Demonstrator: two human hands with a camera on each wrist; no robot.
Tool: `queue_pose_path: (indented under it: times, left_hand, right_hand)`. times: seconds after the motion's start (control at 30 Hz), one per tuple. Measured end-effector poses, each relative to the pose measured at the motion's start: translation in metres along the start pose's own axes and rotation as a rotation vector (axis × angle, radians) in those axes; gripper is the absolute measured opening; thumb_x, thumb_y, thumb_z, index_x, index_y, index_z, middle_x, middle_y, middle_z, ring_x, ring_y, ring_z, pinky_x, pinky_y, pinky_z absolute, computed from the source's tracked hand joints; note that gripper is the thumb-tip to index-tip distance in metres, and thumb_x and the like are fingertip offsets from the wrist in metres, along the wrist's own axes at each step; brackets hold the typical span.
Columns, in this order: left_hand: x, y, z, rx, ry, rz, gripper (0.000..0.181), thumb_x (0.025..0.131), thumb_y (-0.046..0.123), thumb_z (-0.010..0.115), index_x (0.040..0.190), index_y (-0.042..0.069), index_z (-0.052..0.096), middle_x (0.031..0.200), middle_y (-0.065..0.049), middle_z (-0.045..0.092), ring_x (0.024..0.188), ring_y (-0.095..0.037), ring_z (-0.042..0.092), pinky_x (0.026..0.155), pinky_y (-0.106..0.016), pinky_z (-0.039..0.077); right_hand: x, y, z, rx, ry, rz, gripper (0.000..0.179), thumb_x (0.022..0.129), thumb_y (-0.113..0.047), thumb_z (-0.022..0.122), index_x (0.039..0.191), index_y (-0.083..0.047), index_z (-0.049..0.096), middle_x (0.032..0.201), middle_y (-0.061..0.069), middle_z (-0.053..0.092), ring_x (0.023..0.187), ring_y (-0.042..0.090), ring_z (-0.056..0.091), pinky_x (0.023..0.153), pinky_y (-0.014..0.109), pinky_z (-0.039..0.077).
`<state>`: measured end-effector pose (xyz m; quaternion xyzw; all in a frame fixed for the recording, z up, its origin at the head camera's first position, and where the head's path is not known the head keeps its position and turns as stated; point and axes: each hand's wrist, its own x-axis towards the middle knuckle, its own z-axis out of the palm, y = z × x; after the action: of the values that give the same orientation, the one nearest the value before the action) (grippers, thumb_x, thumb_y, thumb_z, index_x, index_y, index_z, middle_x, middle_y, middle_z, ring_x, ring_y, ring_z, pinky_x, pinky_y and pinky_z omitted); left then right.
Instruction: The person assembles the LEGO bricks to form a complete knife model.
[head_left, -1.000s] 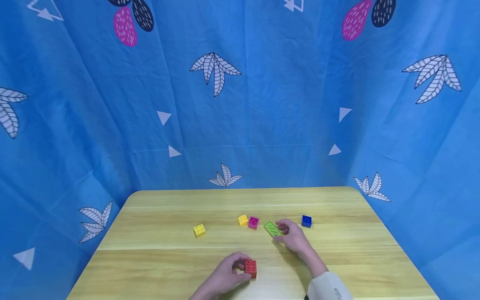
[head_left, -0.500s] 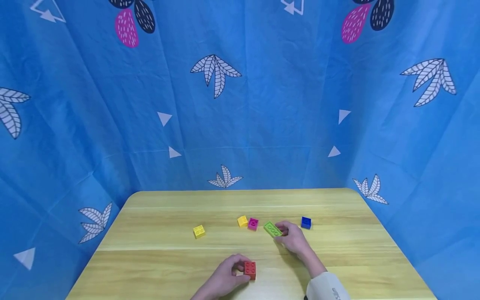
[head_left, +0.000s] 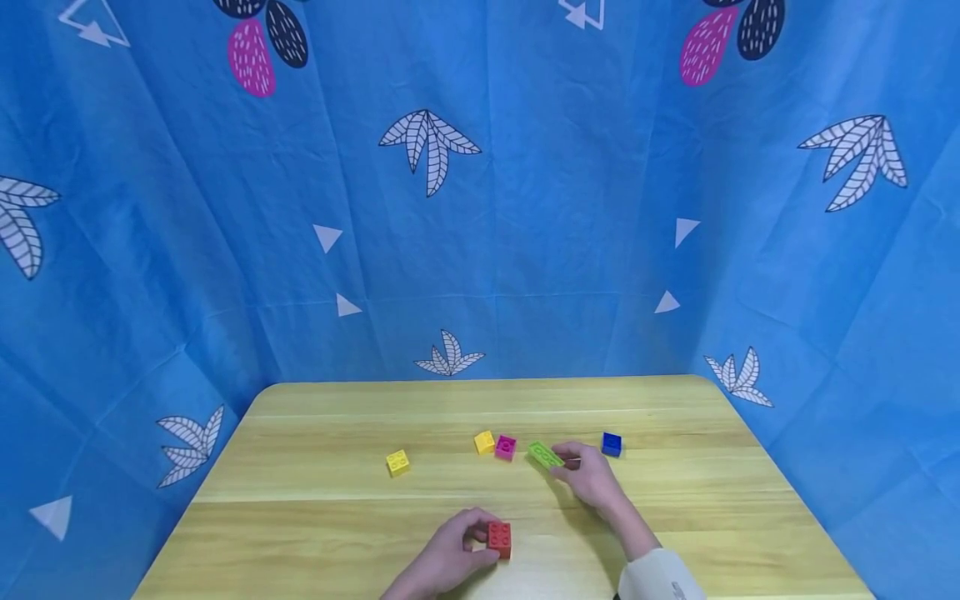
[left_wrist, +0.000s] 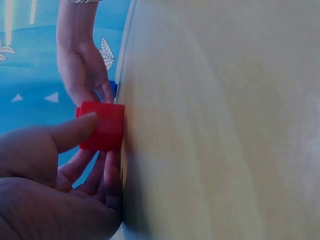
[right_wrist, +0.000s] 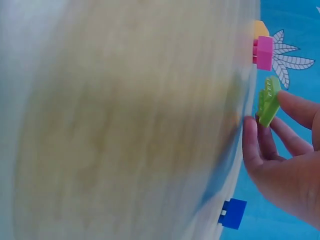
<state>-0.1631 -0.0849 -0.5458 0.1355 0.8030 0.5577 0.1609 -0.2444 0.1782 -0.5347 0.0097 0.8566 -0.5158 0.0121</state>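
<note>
My left hand point(head_left: 453, 550) pinches a red toy building brick point(head_left: 499, 540) between thumb and fingers near the front of the table. Its studs point up, and in the left wrist view the red brick point(left_wrist: 102, 126) sits at the table surface. Farther off, my right hand point(head_left: 588, 477) pinches the right end of a long light-green brick point(head_left: 545, 455). Seen from the right wrist, the green brick point(right_wrist: 270, 101) is tilted, its studs turned toward the tabletop. Whether it touches the table I cannot tell.
Left of the green brick lie a magenta brick point(head_left: 506, 448), hollow side up, and an orange-yellow brick point(head_left: 484, 442) close by. A yellow brick point(head_left: 397, 463) lies farther left. Behind my right hand is a blue brick point(head_left: 612, 444). Blue patterned cloth point(head_left: 487, 250) surrounds the wooden table point(head_left: 300, 467).
The green brick has tilted in my right hand, so it looks narrower in the head view. My left hand and the red brick have stayed nearly in place.
</note>
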Motion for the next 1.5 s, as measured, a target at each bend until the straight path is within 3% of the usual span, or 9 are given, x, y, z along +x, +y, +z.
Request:
queue_pose_path:
  times: [0.2, 0.47, 0.63, 1.0, 1.27, 1.5]
  left_hand:
    - [-0.001, -0.001, 0.001, -0.017, 0.008, 0.018, 0.034, 0.088, 0.004, 0.078, 0.12, 0.011, 0.069, 0.111, -0.004, 0.065, 0.105, -0.021, 0.057, 0.079, -0.021, 0.045]
    - [0.0, 0.0, 0.001, -0.013, 0.009, 0.013, 0.035, 0.087, 0.004, 0.078, 0.12, 0.012, 0.069, 0.113, -0.003, 0.066, 0.106, -0.022, 0.058, 0.081, -0.024, 0.046]
    - [-0.001, 0.001, 0.001, -0.005, 0.012, 0.021, 0.035, 0.087, 0.004, 0.078, 0.119, 0.011, 0.069, 0.11, -0.003, 0.065, 0.104, -0.02, 0.057, 0.08, -0.022, 0.046]
    - [-0.001, 0.0, 0.001, -0.005, 0.002, 0.028, 0.034, 0.088, 0.004, 0.077, 0.12, 0.012, 0.069, 0.108, -0.003, 0.063, 0.102, -0.019, 0.058, 0.077, -0.02, 0.045]
    - [0.0, 0.0, -0.001, 0.033, -0.014, 0.037, 0.033, 0.088, 0.007, 0.077, 0.12, 0.012, 0.069, 0.109, -0.002, 0.065, 0.102, -0.019, 0.06, 0.078, -0.022, 0.048]
    - [0.002, -0.002, -0.001, 0.067, -0.025, 0.042, 0.033, 0.089, 0.008, 0.077, 0.121, 0.013, 0.068, 0.112, -0.001, 0.066, 0.103, -0.021, 0.062, 0.081, -0.024, 0.05]
  right_hand:
    - [-0.005, -0.005, 0.0, 0.087, -0.007, 0.008, 0.04, 0.091, 0.001, 0.072, 0.13, 0.003, 0.066, 0.129, 0.021, 0.065, 0.099, 0.027, 0.07, 0.081, 0.039, 0.064]
    - [-0.013, -0.014, -0.003, 0.266, -0.049, 0.025, 0.043, 0.092, 0.004, 0.07, 0.134, 0.001, 0.064, 0.139, 0.021, 0.06, 0.104, 0.026, 0.071, 0.091, 0.043, 0.063]
    - [-0.016, -0.018, -0.004, 0.379, -0.083, 0.045, 0.045, 0.092, 0.004, 0.069, 0.137, 0.002, 0.062, 0.134, 0.023, 0.059, 0.107, 0.033, 0.071, 0.096, 0.045, 0.061]
    - [-0.016, -0.013, -0.001, 0.401, -0.126, 0.065, 0.047, 0.091, -0.001, 0.07, 0.137, 0.004, 0.06, 0.122, 0.02, 0.065, 0.102, 0.024, 0.068, 0.099, 0.044, 0.059]
    - [-0.016, -0.011, 0.0, 0.55, -0.187, 0.074, 0.05, 0.094, 0.008, 0.063, 0.142, 0.012, 0.049, 0.133, 0.029, 0.051, 0.102, 0.024, 0.072, 0.098, 0.034, 0.061]
    - [-0.017, -0.009, -0.001, 0.562, -0.187, 0.066, 0.053, 0.095, 0.007, 0.062, 0.145, 0.012, 0.046, 0.139, 0.032, 0.047, 0.107, 0.025, 0.071, 0.1, 0.034, 0.06]
